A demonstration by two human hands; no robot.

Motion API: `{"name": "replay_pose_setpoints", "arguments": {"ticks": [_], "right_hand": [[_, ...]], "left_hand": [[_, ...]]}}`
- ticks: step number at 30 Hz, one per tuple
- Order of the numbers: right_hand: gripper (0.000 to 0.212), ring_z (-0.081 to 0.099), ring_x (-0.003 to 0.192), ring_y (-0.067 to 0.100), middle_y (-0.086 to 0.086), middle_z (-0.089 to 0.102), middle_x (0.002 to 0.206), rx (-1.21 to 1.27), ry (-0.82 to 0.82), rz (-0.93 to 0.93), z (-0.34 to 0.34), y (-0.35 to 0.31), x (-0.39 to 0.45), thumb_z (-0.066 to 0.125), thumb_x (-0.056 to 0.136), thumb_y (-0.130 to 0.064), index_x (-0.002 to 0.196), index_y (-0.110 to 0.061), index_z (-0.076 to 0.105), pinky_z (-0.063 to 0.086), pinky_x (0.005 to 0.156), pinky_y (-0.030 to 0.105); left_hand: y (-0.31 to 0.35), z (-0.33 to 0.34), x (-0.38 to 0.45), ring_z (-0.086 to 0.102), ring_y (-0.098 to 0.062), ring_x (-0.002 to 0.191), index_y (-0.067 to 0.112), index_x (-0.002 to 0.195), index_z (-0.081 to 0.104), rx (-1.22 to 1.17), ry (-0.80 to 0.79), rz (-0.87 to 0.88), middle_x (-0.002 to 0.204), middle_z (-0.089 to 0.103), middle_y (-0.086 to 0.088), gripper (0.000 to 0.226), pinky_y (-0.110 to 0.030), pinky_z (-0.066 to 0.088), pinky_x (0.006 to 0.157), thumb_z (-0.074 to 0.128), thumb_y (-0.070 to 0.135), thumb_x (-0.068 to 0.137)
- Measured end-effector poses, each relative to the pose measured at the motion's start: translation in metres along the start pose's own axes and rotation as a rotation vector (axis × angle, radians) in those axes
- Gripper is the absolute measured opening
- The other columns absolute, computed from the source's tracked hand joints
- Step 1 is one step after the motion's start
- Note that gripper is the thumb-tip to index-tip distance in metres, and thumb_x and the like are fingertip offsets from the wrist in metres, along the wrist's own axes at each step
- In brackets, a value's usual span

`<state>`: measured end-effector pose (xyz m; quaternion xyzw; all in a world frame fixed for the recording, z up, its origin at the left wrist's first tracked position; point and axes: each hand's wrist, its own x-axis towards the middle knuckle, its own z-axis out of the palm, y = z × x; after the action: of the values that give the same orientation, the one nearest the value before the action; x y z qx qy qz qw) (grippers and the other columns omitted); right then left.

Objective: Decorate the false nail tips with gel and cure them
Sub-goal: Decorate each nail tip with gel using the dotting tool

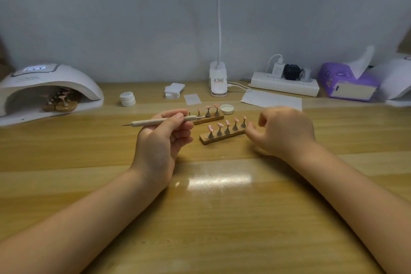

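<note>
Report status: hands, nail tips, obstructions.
Left hand grips dotting pen. Right hand loosely curled, empty, beside near nail strip. Nothing blocking.

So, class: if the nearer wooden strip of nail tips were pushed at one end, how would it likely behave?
The nearer strip looks small and thin, so it would probably slide or pivot easily on the glossy table. Its pink nail tips sit high on narrow stands, so a knock may tilt or dislodge them. The right hand hovers near its right end.
</note>
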<state>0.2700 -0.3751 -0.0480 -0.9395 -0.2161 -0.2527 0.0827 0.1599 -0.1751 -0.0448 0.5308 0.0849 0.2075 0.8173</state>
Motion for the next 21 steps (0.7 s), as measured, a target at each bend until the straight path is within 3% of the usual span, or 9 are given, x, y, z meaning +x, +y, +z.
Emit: {"name": "replay_pose_setpoints", "arguments": {"ticks": [3,8,11,16,21], "right_hand": [[0.045,0.057,0.072,0.018,-0.003,0.058,0.076,-0.031,-0.125,0.052,0.005,-0.004,-0.001,0.049,0.084,-0.059,0.084,-0.017,0.066,0.048,0.058,0.027],[0.047,0.058,0.084,0.019,-0.001,0.061,0.096,0.029,-0.187,0.052,0.011,-0.002,0.0,0.047,0.087,-0.061,0.104,-0.023,0.07,0.037,0.053,0.024],[0.046,0.058,0.084,0.017,-0.002,0.062,0.097,0.07,-0.206,0.032,0.011,-0.002,0.0,0.045,0.089,-0.063,0.108,-0.03,0.07,0.038,0.052,0.024],[0.048,0.057,0.073,0.014,-0.003,0.061,0.074,0.082,-0.164,0.01,0.009,-0.009,-0.003,0.05,0.084,-0.065,0.088,-0.023,0.074,0.045,0.053,0.024],[0.042,0.054,0.069,0.013,-0.003,0.058,0.068,0.123,-0.06,-0.003,0.004,-0.017,-0.009,0.057,0.08,-0.059,0.077,-0.018,0.069,0.049,0.055,0.027]], "left_hand": [[0.0,0.0,0.0,0.065,-0.012,0.068,0.008,0.095,0.066,0.002,-0.002,0.001,0.071,0.068,-0.004,0.014,-0.023,0.055,0.06,0.052,0.008,0.095],[-0.002,0.0,-0.001,0.064,-0.012,0.066,0.008,0.094,0.067,0.006,-0.006,0.005,0.069,0.067,-0.004,0.015,-0.023,0.054,0.059,0.052,0.007,0.095],[-0.002,-0.001,0.0,0.065,-0.012,0.066,0.008,0.095,0.067,0.001,-0.011,0.007,0.07,0.068,-0.005,0.015,-0.023,0.054,0.059,0.052,0.008,0.095],[-0.003,-0.002,0.0,0.064,-0.011,0.065,0.008,0.095,0.067,0.001,-0.015,0.014,0.069,0.068,-0.004,0.015,-0.022,0.054,0.059,0.052,0.007,0.095],[-0.005,-0.002,0.002,0.064,-0.011,0.064,0.008,0.093,0.067,-0.005,-0.011,0.022,0.069,0.068,-0.005,0.015,-0.023,0.054,0.058,0.052,0.007,0.095]]}}
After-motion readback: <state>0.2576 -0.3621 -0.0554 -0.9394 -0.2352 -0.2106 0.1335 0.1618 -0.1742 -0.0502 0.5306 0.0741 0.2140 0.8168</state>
